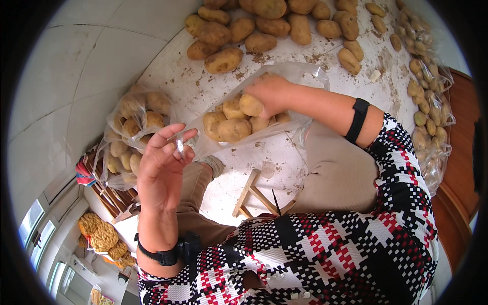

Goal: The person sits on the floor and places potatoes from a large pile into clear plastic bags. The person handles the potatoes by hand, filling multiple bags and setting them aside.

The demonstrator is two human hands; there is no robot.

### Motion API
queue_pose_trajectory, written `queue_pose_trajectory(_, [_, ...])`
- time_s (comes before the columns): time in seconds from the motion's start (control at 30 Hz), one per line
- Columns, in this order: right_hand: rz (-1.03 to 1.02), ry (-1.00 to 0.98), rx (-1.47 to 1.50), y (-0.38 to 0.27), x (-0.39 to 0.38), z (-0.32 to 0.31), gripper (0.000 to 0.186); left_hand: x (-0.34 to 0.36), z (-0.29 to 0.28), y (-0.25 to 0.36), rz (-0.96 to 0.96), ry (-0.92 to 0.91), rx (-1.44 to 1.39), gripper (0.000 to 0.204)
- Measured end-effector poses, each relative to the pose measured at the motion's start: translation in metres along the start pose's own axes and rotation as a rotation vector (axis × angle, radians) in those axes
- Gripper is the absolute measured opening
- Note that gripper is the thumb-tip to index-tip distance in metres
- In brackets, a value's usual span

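A clear plastic bag (211,146) with several potatoes (235,130) in it lies slanted before me, between my knees and the potato heap. The bag's thin film stretches to my left hand (165,155), whose curled fingers pinch its edge. My right hand (269,94) is at the bag's far side, fingers bent down around a potato (251,105) on top of the others. Its fingertips are partly hidden behind that potato.
Loose potatoes (223,60) lie heaped at the far side of the dirt-marked white floor. Filled potato bags (122,152) stand at left, more bags (429,109) at right. A wooden stool (249,193) is between my legs. A tiled wall (61,66) rises at left.
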State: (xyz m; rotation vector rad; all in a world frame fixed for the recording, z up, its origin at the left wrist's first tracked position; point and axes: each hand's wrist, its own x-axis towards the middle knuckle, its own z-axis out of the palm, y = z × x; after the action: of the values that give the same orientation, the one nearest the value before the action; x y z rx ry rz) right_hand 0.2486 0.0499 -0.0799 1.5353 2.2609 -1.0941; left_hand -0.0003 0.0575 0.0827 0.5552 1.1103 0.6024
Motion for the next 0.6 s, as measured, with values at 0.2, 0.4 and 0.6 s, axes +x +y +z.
queue_pose_trajectory(0.2, [-0.151,0.082,-0.004,0.0,-0.006,0.003,0.062,-0.002,-0.001,-0.004,-0.001,-0.026,0.046,0.036])
queue_pose_trajectory(0.4, [-0.198,0.137,0.077,0.007,-0.012,0.005,0.055,-0.002,0.002,-0.01,0.021,-0.046,0.095,0.035])
queue_pose_trajectory(0.6, [-0.304,0.134,0.449,0.019,-0.042,-0.041,0.046,0.001,0.006,-0.01,0.001,-0.009,0.127,0.03])
